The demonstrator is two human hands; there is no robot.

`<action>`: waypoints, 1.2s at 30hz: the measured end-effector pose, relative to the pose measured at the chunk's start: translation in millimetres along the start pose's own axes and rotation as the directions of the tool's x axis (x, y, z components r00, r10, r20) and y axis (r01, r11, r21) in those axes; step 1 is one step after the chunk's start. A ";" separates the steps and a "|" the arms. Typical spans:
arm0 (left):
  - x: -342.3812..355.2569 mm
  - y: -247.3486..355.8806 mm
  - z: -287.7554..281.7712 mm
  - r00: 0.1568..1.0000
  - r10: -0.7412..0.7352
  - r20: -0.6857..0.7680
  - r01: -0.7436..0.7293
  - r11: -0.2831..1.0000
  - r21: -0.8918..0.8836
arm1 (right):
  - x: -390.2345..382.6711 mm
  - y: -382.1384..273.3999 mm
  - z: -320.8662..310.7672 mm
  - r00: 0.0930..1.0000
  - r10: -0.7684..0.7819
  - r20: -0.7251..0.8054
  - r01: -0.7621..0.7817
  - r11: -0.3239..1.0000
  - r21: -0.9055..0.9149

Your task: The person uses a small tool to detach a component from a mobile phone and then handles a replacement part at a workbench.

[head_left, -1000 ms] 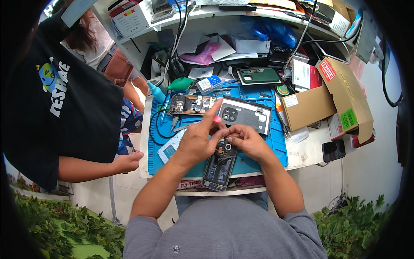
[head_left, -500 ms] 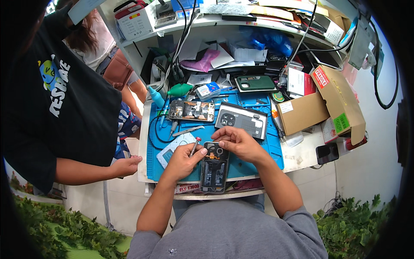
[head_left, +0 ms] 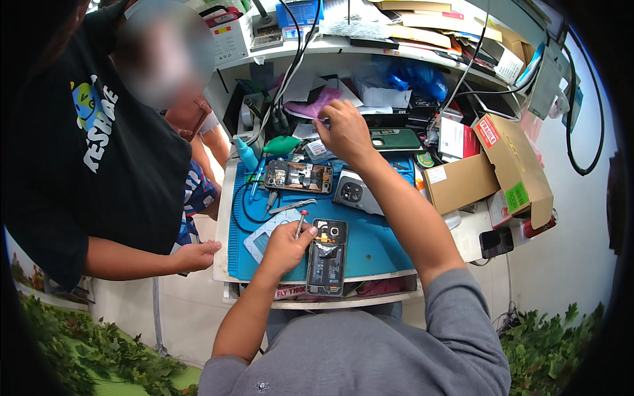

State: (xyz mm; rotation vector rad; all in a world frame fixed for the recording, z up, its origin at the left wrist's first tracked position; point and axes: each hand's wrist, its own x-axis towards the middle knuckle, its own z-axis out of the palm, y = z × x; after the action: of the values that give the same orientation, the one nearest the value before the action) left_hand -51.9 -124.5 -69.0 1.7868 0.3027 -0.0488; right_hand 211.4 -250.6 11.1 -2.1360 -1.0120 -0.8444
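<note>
My left hand (head_left: 292,241) grips a thin screwdriver with a red cap (head_left: 303,215), its thumb at the upper left corner of an opened phone (head_left: 327,267) with exposed inner parts. Raised toward the back, my right hand (head_left: 340,129) has loosely bent fingers apart, nothing visible in them, over the clutter. A second disassembled phone (head_left: 298,176) lies on the blue mat (head_left: 376,253), with tweezers (head_left: 294,206) below it. A silver-grey phone back (head_left: 352,193) is partly behind my right arm. A green case (head_left: 396,140) lies behind.
A person in a black shirt (head_left: 99,171) stands at the left, a hand (head_left: 198,256) by the desk edge; another person is behind. Cardboard boxes (head_left: 462,177) and a dark phone (head_left: 495,243) are right. A cluttered shelf (head_left: 277,53), cables, a blue bottle (head_left: 246,156) and green blower (head_left: 281,144) surround the mat.
My right hand has left the opened phone and moved up toward the back of the desk. My left hand stays by the phone with the screwdriver, lower than a second ago.
</note>
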 end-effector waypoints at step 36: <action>-0.6 -8.5 1.6 0.989 0.143 -0.029 -0.141 0.987 0.075 | 37.1 62.7 -73.2 0.951 0.176 -0.253 -0.116 0.965 0.235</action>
State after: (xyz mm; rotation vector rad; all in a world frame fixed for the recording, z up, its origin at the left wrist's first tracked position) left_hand -54.2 -124.4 -77.3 1.8783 0.1994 0.0729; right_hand 260.8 -321.8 67.0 -1.8255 -0.7565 -0.8821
